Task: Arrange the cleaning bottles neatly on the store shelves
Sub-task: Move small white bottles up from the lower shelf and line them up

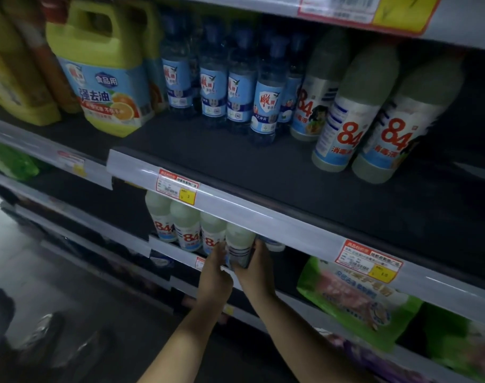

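Note:
On the lower shelf a row of white 84 disinfectant bottles (185,228) stands behind the price rail. Both hands hold the rightmost bottle (240,246) of that row: my left hand (215,268) grips its left side and my right hand (259,268) grips its right side. The bottle is upright at the shelf's front edge, its label partly hidden by my fingers. On the dark shelf (235,167) above stand three more 84 bottles (346,117) at the right, a cluster of several clear blue-labelled bottles (235,87) in the middle, and a yellow-green jug (103,67) at the left.
The upper shelf has bare dark surface in front of the bottles. Green refill pouches (357,302) lean on the lower shelf right of my hands. More yellow jugs (11,73) stand at the far left. Price rails with red and yellow tags (177,187) edge each shelf. The floor lies at the lower left.

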Demonstrator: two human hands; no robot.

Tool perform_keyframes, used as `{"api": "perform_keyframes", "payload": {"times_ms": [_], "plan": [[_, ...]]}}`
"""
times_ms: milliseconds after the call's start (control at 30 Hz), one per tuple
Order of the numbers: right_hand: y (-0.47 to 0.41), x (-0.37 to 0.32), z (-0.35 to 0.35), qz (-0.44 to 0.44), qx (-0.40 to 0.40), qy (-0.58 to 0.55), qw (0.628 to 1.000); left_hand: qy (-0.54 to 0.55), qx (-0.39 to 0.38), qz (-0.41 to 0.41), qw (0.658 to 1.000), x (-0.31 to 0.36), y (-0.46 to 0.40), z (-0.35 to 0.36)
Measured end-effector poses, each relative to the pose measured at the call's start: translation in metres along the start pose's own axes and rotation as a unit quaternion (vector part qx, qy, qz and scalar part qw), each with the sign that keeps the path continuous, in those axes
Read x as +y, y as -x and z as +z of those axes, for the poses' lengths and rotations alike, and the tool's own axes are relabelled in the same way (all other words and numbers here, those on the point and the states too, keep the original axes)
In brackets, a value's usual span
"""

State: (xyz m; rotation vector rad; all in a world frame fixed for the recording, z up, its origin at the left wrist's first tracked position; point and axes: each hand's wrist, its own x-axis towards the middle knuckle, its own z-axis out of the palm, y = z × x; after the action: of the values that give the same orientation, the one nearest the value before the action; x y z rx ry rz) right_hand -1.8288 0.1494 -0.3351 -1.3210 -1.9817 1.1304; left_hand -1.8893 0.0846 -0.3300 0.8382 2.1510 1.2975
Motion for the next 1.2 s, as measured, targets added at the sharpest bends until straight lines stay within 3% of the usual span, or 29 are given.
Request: {"api": "perform_keyframes", "payload": {"times_ms": [300,633,733,833,1000,1200], "plan": [[-0.017,-0.013,-0.002,-0.020,0.023,-0.053,0.998,0.015,0.003,-0.014,1.000,-0.003,0.002,-0.001],[0.025,-0.013,-0.011,-0.162,-0.030,0.042,0.985,0.142,0.050,0.008,0.989,0.003,0.029,-0.011],[0.034,-0.026,-0.019,-0.192,-0.037,0.050,0.979,0.193,0.051,0.040,0.979,0.011,0.041,-0.022],[0.042,-0.042,-0.031,-0.199,-0.040,0.046,0.978,0.260,0.041,0.018,0.964,0.016,0.048,-0.033],[0.059,-0.069,-0.050,-0.214,-0.046,0.038,0.975,0.179,0.062,0.027,0.982,0.022,0.057,-0.046],[0.078,-0.102,-0.069,-0.207,-0.042,0.014,0.977,0.100,0.105,0.127,0.981,0.049,0.074,-0.073]]}}
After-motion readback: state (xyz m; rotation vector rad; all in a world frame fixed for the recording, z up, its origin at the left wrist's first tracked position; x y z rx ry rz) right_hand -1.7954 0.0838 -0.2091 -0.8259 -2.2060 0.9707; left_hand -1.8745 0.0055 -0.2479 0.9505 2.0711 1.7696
